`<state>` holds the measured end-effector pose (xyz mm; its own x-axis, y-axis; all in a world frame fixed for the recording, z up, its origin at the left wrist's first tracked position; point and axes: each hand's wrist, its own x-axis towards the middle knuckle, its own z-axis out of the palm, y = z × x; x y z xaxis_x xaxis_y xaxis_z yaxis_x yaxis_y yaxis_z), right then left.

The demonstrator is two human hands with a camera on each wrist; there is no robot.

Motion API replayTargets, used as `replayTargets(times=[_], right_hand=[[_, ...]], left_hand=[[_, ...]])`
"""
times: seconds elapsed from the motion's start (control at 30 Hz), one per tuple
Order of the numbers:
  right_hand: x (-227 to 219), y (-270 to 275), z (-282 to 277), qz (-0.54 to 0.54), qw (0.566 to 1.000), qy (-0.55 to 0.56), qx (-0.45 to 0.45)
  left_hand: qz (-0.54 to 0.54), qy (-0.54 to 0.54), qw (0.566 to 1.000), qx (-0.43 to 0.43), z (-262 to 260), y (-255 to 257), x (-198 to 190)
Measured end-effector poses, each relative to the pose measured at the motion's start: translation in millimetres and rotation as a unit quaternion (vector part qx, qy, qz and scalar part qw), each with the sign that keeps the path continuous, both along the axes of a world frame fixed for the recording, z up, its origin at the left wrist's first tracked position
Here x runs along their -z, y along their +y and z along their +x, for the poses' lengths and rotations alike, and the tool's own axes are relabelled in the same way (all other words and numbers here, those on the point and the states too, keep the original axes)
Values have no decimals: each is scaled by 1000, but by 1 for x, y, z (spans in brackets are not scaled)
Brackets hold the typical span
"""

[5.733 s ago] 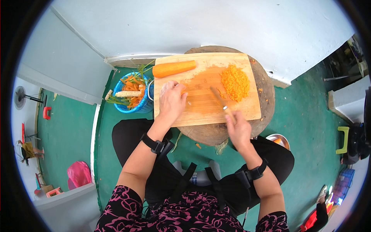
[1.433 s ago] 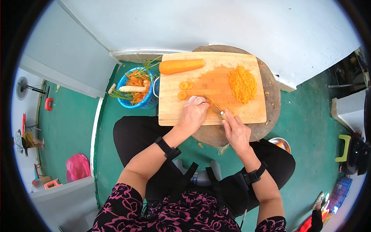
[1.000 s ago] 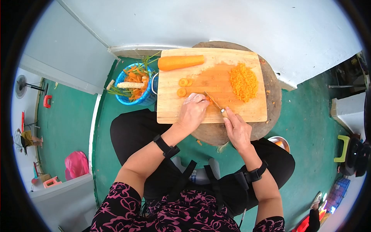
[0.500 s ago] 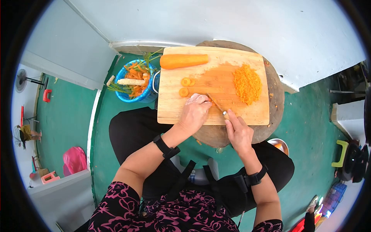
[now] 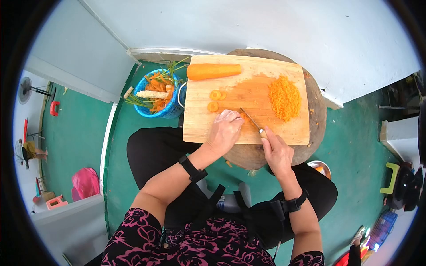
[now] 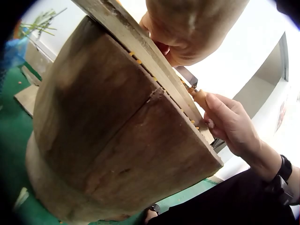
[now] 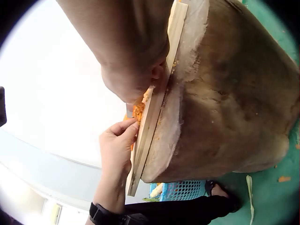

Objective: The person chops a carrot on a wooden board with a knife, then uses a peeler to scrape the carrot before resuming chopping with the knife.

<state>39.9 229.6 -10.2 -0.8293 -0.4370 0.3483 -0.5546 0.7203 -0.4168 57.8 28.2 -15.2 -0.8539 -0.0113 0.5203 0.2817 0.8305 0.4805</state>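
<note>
On the wooden cutting board (image 5: 195,126), my left hand (image 5: 225,131) has its fingers curled down over small carrot pieces (image 5: 243,116), partly hidden by the fingertips. My right hand (image 5: 278,153) grips the wooden handle of a knife (image 5: 252,119), its blade close beside the left fingertips. The right wrist view shows the left hand (image 7: 115,147) pinching at orange bits on the board. Several round carrot slices (image 5: 213,106) lie left of the knife. A large peeled carrot (image 5: 214,71) rests along the far left edge, and a heap of minced carrot (image 5: 285,98) sits at the right.
The board lies on a round wooden block (image 5: 317,119). Left of it stands a blue basket (image 5: 167,111) of peelings, greens and a pale cob-like piece. A metal bowl (image 5: 327,170) is by the right knee; a wall (image 5: 248,26) rises behind the block.
Since the oldest frame, round slices have appeared on the board's left part, and the left hand has moved right, next to the blade. Over the last second the hands have shifted only slightly.
</note>
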Motion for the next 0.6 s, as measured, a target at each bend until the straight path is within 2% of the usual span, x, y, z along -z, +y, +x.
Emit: replayTargets(times=[0.13, 0.33, 0.43, 0.6], right_hand=[[-7, 7, 8, 17, 999, -49, 10], [3, 5, 7, -75, 995, -66, 8], [4, -3, 5, -67, 998, -19, -1], [-1, -5, 5, -20, 1000, -8, -2]], left_hand=[[3, -1, 1000, -2, 0, -1, 0], [-1, 0, 1000, -2, -1, -1, 3], [6, 6, 1000, -2, -1, -1, 3], [7, 6, 1000, 1, -1, -1, 1]])
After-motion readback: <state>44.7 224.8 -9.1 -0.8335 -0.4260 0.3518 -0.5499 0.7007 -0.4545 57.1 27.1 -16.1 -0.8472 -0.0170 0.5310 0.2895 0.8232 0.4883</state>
